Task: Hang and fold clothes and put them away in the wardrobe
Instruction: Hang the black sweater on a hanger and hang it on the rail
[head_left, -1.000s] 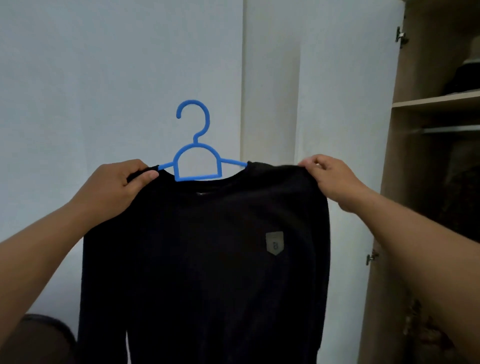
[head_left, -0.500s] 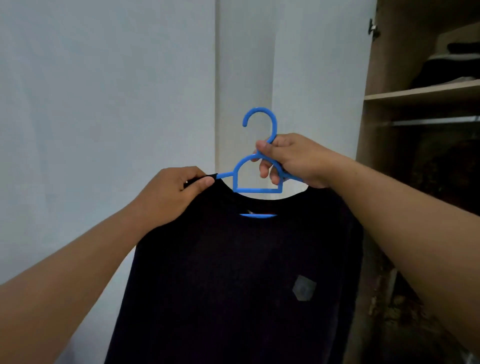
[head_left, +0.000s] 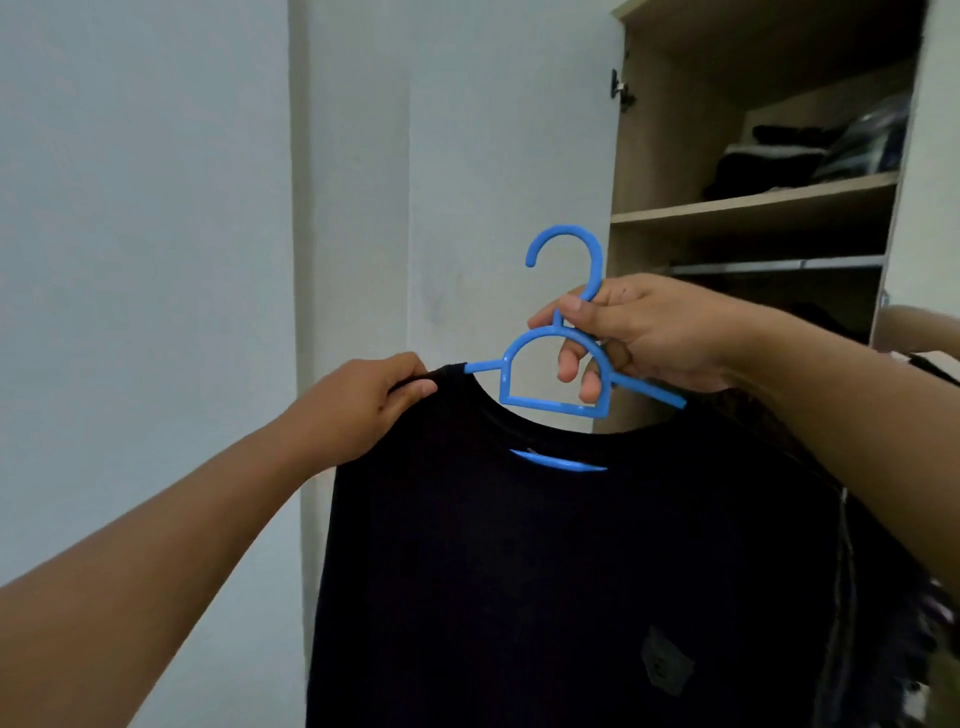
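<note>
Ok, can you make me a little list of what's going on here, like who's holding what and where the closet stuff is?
garment: black shirt draped on the blue hanger
left hand: pinches the shirt's shoulder at the hanger's left arm
right hand: grips the hanger just below its hook
hanger hook: free, not on anything yet
wardrobe: open, to the right
rail: metal, under the shelf, behind the right hand
shelf: holds folded dark clothes
</note>
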